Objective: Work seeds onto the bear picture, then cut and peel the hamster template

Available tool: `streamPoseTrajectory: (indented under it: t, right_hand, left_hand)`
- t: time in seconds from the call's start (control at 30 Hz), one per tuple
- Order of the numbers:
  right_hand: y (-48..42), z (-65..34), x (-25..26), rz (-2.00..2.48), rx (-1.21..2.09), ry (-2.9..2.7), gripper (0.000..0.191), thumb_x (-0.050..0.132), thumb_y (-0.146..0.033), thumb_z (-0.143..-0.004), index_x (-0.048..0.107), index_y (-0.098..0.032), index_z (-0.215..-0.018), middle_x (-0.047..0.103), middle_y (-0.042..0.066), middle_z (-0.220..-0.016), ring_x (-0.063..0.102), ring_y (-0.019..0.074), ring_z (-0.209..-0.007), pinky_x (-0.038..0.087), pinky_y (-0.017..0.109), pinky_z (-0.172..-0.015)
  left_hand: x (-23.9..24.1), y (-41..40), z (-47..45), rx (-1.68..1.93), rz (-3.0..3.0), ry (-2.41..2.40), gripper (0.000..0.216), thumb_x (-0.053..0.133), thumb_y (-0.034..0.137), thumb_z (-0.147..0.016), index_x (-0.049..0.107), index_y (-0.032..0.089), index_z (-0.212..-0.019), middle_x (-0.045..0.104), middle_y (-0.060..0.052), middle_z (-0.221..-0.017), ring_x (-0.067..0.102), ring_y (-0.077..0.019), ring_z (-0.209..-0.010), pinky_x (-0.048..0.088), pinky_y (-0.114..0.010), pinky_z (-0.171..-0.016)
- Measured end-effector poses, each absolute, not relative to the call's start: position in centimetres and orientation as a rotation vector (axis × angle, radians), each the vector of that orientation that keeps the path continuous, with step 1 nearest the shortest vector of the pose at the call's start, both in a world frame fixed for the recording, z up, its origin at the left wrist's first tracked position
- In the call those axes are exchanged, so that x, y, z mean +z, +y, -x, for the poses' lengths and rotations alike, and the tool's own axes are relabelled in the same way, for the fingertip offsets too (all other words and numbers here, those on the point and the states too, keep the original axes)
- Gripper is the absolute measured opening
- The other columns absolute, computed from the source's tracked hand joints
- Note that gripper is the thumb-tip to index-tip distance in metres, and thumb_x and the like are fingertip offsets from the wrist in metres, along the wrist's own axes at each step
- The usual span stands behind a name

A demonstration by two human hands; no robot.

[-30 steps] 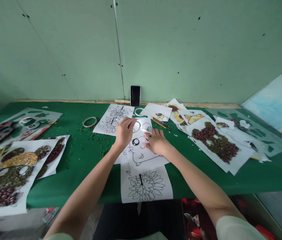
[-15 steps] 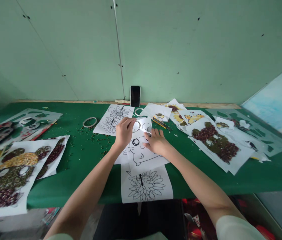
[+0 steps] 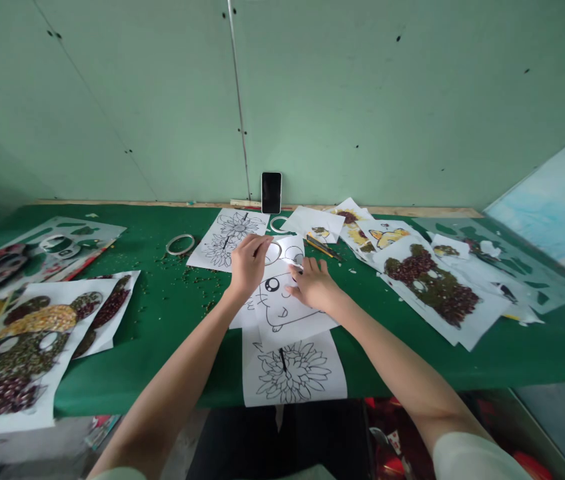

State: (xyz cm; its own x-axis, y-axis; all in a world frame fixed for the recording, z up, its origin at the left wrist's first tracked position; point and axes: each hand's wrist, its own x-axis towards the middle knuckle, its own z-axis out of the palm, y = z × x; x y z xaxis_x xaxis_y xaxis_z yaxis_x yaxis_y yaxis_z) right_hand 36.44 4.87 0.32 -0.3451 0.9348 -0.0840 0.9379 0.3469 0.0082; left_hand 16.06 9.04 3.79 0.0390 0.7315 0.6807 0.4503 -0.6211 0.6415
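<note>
A white sheet with a black-outline hamster drawing (image 3: 282, 310) lies on the green table (image 3: 172, 333) in front of me. My left hand (image 3: 248, 263) rests on the sheet's upper left part, fingers curled together and pressing the paper near the hamster's ear. My right hand (image 3: 315, 283) lies on the sheet's right side, its fingertips pinched on a small white bit (image 3: 296, 267) that I cannot make out. A flower outline sheet (image 3: 292, 370) lies partly under the hamster sheet, at the table's near edge.
A second flower sheet (image 3: 225, 237), two tape rings (image 3: 180, 243), a phone (image 3: 271, 192) propped on the wall and a yellow-black tool (image 3: 323, 247) lie beyond my hands. Bean-covered pictures lie to the right (image 3: 432, 283) and left (image 3: 17, 347). Loose beans (image 3: 187, 273) dot the cloth.
</note>
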Motion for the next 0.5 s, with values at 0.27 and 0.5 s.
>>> streamPoseTrajectory:
  t: [0.27,0.5]
  right_hand:
    - [5.00,-36.38,0.13,-1.745,-0.027,2.500,0.072,0.045,-0.055,-0.111,0.052,-0.012,-0.168,0.054,0.032,-0.156,0.047,0.0517,-0.140,0.033,0.066,-0.115]
    - [5.02,-36.31,0.10,-1.757,-0.046,2.517,0.073,0.045,-0.055,-0.110,0.053,-0.010,-0.167,0.054,0.032,-0.157,0.046,0.0524,-0.141,0.033,0.066,-0.117]
  left_hand:
    - [3.95,8.86,-16.22,1.635,-2.043,1.208,0.023,0.061,0.029,-0.111,0.083,0.026,-0.105,0.079,-0.007,-0.097,0.072,-0.0199,-0.086,0.059,-0.034,-0.070]
    - [4.23,8.64,-16.22,1.639,-2.022,1.220,0.025,0.059,0.033,-0.111,0.082,0.027,-0.106,0.078,-0.007,-0.097,0.071,-0.0197,-0.085,0.058,-0.034,-0.070]
